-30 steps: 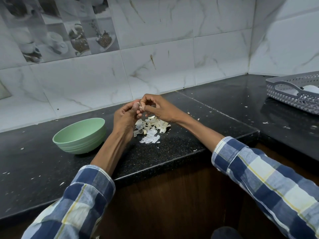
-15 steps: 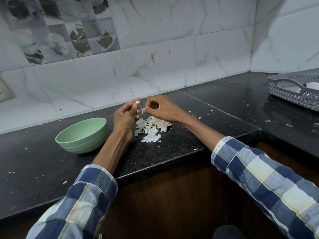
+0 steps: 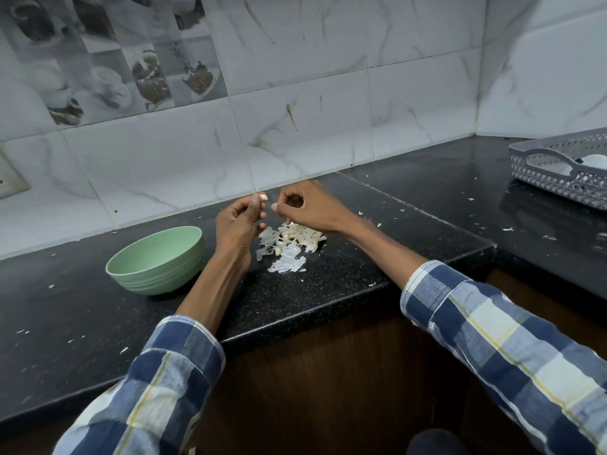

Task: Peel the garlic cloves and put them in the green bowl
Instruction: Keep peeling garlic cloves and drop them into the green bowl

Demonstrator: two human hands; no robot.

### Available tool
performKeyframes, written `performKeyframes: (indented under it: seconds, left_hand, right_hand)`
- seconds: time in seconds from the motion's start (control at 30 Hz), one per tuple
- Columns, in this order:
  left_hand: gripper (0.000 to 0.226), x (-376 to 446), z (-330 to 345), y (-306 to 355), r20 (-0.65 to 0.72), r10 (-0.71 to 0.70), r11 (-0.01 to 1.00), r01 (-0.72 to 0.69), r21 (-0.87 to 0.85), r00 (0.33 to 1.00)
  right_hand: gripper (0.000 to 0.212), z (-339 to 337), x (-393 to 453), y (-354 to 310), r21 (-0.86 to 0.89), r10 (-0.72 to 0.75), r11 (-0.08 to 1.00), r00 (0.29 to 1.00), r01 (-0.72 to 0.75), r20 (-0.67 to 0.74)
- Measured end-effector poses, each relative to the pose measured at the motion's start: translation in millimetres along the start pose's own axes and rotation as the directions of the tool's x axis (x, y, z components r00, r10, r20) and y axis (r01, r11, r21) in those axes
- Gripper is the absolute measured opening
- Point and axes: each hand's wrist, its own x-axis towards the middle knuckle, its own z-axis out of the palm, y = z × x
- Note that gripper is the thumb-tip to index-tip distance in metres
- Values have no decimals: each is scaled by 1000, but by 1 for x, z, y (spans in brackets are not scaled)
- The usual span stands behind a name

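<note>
left hand [image 3: 237,218] pinching garlic clove [image 3: 263,197] (above peels [image 3: 289,246])

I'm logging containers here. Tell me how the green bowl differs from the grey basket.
The bowl is round, smooth-walled and pale green; the basket is straight-sided, perforated and grey. The bowl stands beside the left hand; the basket stands far right, cut off by the frame. The basket holds something white; the bowl's inside is hidden. Both stand upright on the black counter.

— Any words, labels or numbers to read here?
— None. The picture tiles [image 3: 108,60] on the wall show only cups and food, with no lettering that can be made out.
— And the grey basket [image 3: 558,169]?
— It carries only a pattern, no text.
</note>
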Motion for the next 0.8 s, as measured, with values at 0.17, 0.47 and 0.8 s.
performKeyframes:
  seconds: [0.17, 0.47, 0.8]
  left_hand:
    - [13, 1, -1, -1, -9, 22, 1000, -22, 22, 1000]
    - [15, 4, -3, -7, -21, 149, 967, -141, 214, 989]
    - [25, 0, -1, -6, -11, 261, 892, -237, 386, 965]
  right_hand:
    - [12, 0, -1, 0, -30, -41, 999, 999, 41, 3]
    - [7, -5, 1, -4, 22, -58, 998, 989, 62, -138]
    - [10, -2, 1, -3, -84, -38, 996, 987, 25, -155]
